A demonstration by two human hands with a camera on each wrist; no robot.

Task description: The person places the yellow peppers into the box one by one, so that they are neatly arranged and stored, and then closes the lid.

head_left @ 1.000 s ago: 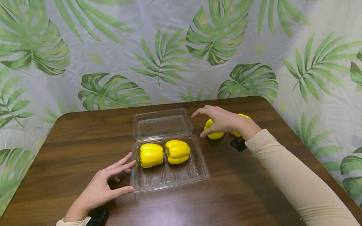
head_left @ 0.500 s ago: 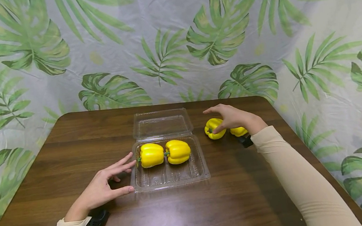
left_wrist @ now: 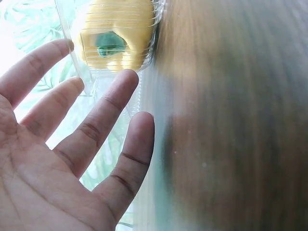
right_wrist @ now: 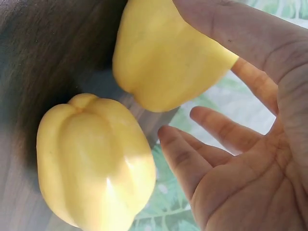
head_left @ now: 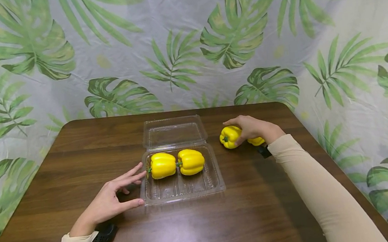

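A clear plastic clamshell container (head_left: 183,191) lies with its lid folded back. Two yellow bell peppers sit side by side in its base, a left pepper (head_left: 163,165) and a right pepper (head_left: 191,162). My left hand (head_left: 108,201), its fingers spread, has its fingertips at the container's left edge; the left wrist view shows fingertips against the clear wall. To the right of the container, my right hand (head_left: 251,126) holds another yellow bell pepper (head_left: 229,137) between thumb and forefinger. A further yellow bell pepper (right_wrist: 96,163) lies beside it, partly hidden by the hand in the head view.
The container's clear lid (head_left: 174,134) lies flat towards the back of the brown wooden table (head_left: 110,133). Behind the table hangs a leaf-patterned cloth (head_left: 178,39). Both wrists carry black devices, such as the left wrist device (head_left: 106,235).
My right hand first drew back to the right above the loose peppers, then lowered, bringing its thumb and forefinger around the nearer one. The left hand and the container have stayed put.
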